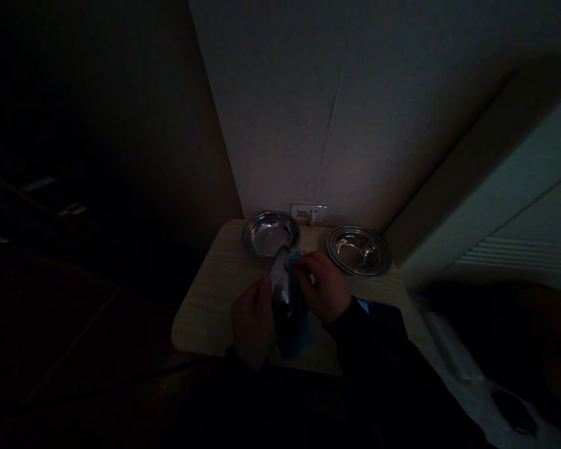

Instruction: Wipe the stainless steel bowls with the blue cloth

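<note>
A shiny metal bowl [281, 292], tilted nearly on edge, is held above the table by my left hand [254, 315], whose fingers and thumb close on its left rim. My right hand [321, 282] pinches a blue cloth [293, 337] against the bowl's upper right edge. The cloth hangs down along the bowl's right side, and its lower part is dim. Behind my hands, a metal bowl [271, 236] sits at the back left of the table. To the right rests a stack of metal bowls [358, 251], several rims showing.
The small wooden table [206, 305] has rounded corners and stands against a pale wall [280, 112]. A wall socket [308, 213] with a plug is just above its back edge. Near my right forearm lies a dark flat object [387, 315]. The room is very dim.
</note>
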Motion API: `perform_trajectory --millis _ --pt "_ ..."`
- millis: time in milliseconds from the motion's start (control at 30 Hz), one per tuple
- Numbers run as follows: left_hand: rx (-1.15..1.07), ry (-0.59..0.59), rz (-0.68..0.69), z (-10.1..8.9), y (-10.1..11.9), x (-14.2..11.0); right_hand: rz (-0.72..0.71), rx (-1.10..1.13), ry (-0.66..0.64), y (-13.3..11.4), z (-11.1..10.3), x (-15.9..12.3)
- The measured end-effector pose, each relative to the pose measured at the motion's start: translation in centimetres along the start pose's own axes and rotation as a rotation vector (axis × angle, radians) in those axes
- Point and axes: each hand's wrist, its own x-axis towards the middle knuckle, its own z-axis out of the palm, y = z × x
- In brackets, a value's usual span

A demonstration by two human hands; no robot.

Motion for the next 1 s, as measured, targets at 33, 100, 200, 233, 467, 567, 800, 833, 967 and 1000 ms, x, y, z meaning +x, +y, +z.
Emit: perform_trajectory --millis 33,100,200,233,467,567,800,833,967,1000 --pt "0.001 0.006 -0.003 0.1 -0.1 0.0 0.011 -0.012 0.012 0.0 0.0 0.0" --pt "-0.006 0.008 -0.004 0.2 -0.2 -0.1 -0.049 0.005 -0.026 0.0 -0.1 0.0" --pt "-0.066 0.014 -0.031 0.3 -0.5 -0.3 -0.057 -0.017 -0.032 0.0 -0.2 0.0" --pt "-0.084 0.021 -0.044 0.3 -0.6 -0.3 -0.042 -0.041 -0.007 0.0 -0.3 0.0" --pt "-0.087 0.035 -0.036 0.1 -1.2 -0.1 -0.128 -0.035 -0.053 -1.0 0.4 -0.3" --pt "-0.123 0.033 -0.049 0.1 -1.5 -0.1 -0.018 -0.025 0.005 0.6 0.1 1.0" --pt "-0.226 0.029 -0.142 -0.1 -1.6 0.1 0.196 0.118 0.11 3.4 -2.3 0.6" --pt "-0.251 0.012 -0.142 -0.1 -1.6 0.1 0.184 0.123 0.113 3.2 -2.4 0.2" --pt "-0.295 -0.005 -0.169 0.4 -1.7 0.1 0.104 0.089 0.12 1.3 -1.9 -1.7" --pt "-0.297 -0.005 -0.175 0.5 -1.7 0.1 0.072 0.064 0.111 0.6 -1.5 -2.1"
